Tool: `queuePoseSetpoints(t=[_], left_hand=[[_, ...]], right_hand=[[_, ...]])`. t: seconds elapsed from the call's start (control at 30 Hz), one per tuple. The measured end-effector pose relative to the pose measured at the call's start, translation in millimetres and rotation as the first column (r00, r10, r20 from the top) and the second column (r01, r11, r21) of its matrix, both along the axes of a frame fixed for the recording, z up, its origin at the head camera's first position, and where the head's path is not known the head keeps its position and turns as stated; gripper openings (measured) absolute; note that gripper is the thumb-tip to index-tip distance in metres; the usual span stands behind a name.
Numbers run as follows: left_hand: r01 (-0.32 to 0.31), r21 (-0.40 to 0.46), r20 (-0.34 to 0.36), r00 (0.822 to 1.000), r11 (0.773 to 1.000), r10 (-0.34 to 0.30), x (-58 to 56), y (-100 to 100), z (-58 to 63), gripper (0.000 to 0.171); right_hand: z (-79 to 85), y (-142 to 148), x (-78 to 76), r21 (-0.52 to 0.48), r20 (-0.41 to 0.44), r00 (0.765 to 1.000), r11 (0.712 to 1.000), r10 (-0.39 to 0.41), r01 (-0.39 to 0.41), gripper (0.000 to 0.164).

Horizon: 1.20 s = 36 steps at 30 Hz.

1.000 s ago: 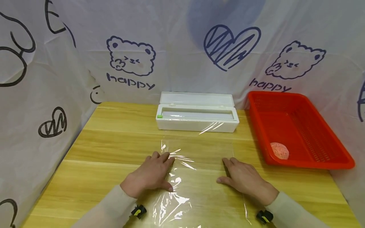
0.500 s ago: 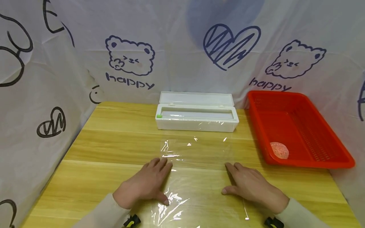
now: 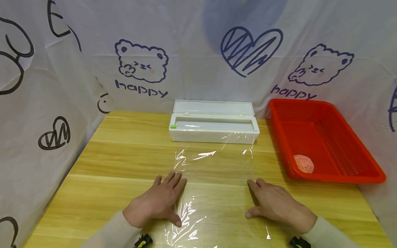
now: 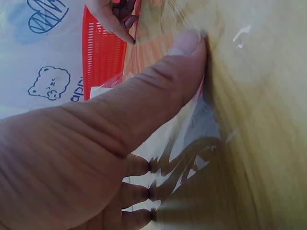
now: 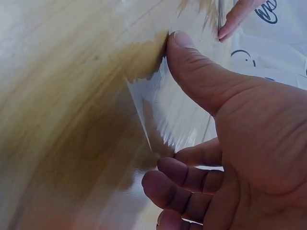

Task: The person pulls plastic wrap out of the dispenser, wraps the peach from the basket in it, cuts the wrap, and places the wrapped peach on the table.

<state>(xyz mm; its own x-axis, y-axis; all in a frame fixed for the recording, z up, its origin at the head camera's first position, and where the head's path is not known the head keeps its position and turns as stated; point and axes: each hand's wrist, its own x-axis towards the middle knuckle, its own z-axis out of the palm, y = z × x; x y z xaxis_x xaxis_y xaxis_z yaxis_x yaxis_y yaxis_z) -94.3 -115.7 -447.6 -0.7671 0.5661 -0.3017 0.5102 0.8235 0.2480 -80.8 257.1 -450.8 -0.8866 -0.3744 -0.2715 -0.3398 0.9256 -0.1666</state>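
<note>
A sheet of clear plastic wrap (image 3: 217,193) stretches over the wooden table from a white wrap dispenser box (image 3: 214,136), whose lid is up. My left hand (image 3: 158,199) rests with spread fingers on the sheet's left edge, the thumb touching it. On the opposite edge lies my right hand (image 3: 277,203), its index finger and thumb touching the film. In the right wrist view the other fingers (image 5: 180,191) of that hand are loosely bent and hold nothing. Glossy creases run through the wrap near the left thumb and in front of the box.
To the right stands a red plastic basket (image 3: 328,144) with a pink round item (image 3: 304,163) in its near left corner. A white cloth with drawings (image 3: 198,51) hangs behind and at the sides of the wooden table (image 3: 124,158).
Both hands have slid outward and slightly toward me along the wrap, and the left fingers are more spread. The creases beside the left fingertips have smoothed; the box and basket stay put.
</note>
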Motion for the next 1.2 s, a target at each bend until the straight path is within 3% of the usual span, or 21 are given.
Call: queuePoseSetpoints(t=[0.2, 0.33, 0.47, 0.6, 0.67, 0.83, 1.0, 1.2], left_hand=[[-0.006, 0.012, 0.002, 1.000, 1.000, 0.006, -0.9, -0.3, 0.3, 0.135], [0.001, 0.036, -0.018, 1.000, 0.999, 0.000, -1.4, 0.4, 3.5, 0.130], [0.019, 0.074, -0.052, 0.999, 0.997, -0.015, -1.9, 2.8, 7.9, 0.115], [0.036, 0.097, -0.069, 0.997, 0.995, -0.029, -2.0, 5.3, 10.4, 0.099], [0.043, 0.100, -0.075, 0.997, 0.994, -0.035, -2.0, 6.1, 10.8, 0.094], [0.052, 0.097, -0.095, 0.995, 0.994, -0.043, -3.8, 7.1, 9.1, 0.091], [0.075, 0.121, -0.122, 0.991, 0.990, -0.060, -6.7, 7.0, 5.7, 0.084], [0.103, 0.135, -0.098, 0.991, 0.985, -0.090, -9.1, 6.2, 2.1, 0.087]], right_hand=[[4.0, -1.8, -2.1, 0.012, -0.017, 1.000, 1.000, -0.001, 0.001, 0.101], [16.4, -1.2, -1.5, -0.030, -0.137, 0.990, 0.999, 0.019, -0.024, 0.076], [37.2, 2.6, -5.5, -0.076, -0.302, 0.953, 0.996, 0.021, -0.046, 0.050], [61.4, 10.9, -18.2, -0.106, -0.409, 0.912, 0.993, -0.001, -0.046, 0.018], [72.5, 17.3, -24.6, -0.109, -0.430, 0.903, 0.994, -0.022, -0.027, 0.009], [91.7, 38.0, -40.1, -0.080, -0.441, 0.894, 0.995, -0.084, 0.054, 0.008], [99.9, 62.6, -54.1, -0.080, -0.437, 0.885, 0.987, -0.161, 0.140, 0.013], [101.3, 92.4, -67.9, -0.113, -0.351, 0.901, 0.967, -0.256, 0.231, 0.018]])
